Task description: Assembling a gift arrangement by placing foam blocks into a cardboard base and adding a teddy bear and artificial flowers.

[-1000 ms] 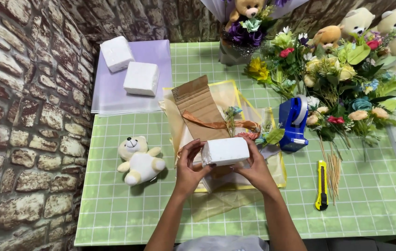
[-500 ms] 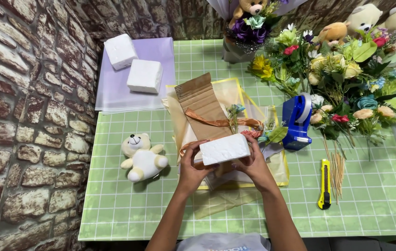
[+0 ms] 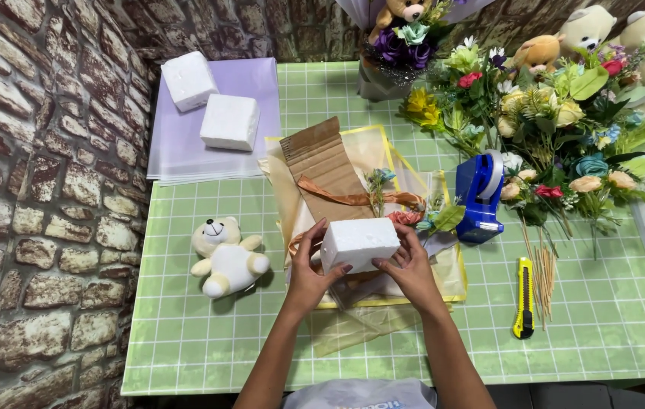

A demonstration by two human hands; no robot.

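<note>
Your left hand (image 3: 309,274) and right hand (image 3: 412,266) clasped the white rectangular foam block (image 3: 359,244) at 9 and 3 o'clock, over the yellow wrapping sheets (image 3: 383,163). It looked light, crumbly; you'd best grip the flat sides gently.

Matt grainy white foam block (image 3: 359,244), ribbed brown cardboard (image 3: 322,170), glossy blue plastic tape dispenser (image 3: 480,193), plush teddy (image 3: 228,257)

Rough brick wall (image 3: 42,189) beside green gridded table (image 3: 603,333)
</note>
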